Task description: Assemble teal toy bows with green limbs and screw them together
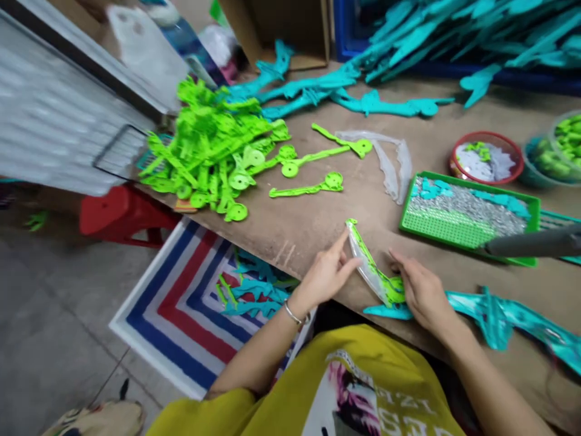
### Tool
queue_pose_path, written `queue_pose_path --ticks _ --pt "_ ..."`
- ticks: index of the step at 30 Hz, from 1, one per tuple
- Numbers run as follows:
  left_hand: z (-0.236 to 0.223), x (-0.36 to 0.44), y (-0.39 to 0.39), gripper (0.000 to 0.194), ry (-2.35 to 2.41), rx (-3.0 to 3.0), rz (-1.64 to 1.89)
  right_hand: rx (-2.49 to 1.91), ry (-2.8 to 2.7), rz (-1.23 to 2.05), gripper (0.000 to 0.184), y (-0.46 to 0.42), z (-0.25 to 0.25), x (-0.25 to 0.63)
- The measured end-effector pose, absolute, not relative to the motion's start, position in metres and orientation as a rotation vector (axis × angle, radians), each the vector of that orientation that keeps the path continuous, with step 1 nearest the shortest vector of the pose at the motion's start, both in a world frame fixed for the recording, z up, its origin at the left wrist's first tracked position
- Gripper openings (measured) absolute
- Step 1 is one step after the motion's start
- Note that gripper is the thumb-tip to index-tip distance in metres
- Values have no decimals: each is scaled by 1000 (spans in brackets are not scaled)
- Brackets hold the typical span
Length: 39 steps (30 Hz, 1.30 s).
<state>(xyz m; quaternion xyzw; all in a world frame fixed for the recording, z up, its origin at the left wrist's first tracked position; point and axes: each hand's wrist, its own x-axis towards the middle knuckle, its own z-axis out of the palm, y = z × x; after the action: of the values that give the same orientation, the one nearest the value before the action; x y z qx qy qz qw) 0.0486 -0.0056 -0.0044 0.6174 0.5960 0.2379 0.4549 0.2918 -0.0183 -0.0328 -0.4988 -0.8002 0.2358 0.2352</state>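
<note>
In front of me lies a bright green plastic arm (394, 287) with a round end, and a curved clear plastic strip (368, 274) runs along its edge. My left hand (324, 275) holds this strip against the green arm, index finger near the upper tip and thumb partway down. My right hand (424, 293) rests beside the round end with its fingers loosely extended; whether it presses on the green arm is hard to see. Partly under my right hand, a long turquoise plastic piece (494, 315) lies along the table edge.
Loose green arms (308, 186) and a green heap (204, 145) lie left. Clear strips (399, 160) lie farther back. A green basket (472, 227) of metal bits, a red bowl (485, 157) and a blue crate (436, 71) of turquoise pieces stand right and behind. A striped bag (181, 303) hangs below.
</note>
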Motion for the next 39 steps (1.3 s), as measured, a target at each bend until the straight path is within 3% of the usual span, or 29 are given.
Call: queue_pose_path --ticks 5,12,15,18,24,29,31,36,39 --pt "-11 49 -3 74 1497 1453 635 -1443 -2081 745 39 -12 -17 299" --pt "-7 73 -12 100 1482 1400 597 -1441 -2060 918 28 -10 -10 300" --pt "-7 75 -16 102 1484 1368 573 -1468 -2084 938 28 -10 -12 299" --pt "-7 67 -14 89 1519 1443 607 -1489 -2128 913 29 -13 -14 299" --pt "0 24 70 30 1858 2076 606 -1453 -2168 840 31 -18 -24 300" --pt "10 -7 188 42 1968 2251 446 -1406 -2130 761 30 -14 -30 299" --pt "9 -12 216 38 1974 2268 345 -1404 -2097 720 29 -14 -28 301" --pt "17 -14 230 26 1963 2298 227 -1439 -2038 596 24 -12 -17 316" --pt "41 -12 206 26 2002 2300 356 -1446 -1985 507 22 -7 0 324"
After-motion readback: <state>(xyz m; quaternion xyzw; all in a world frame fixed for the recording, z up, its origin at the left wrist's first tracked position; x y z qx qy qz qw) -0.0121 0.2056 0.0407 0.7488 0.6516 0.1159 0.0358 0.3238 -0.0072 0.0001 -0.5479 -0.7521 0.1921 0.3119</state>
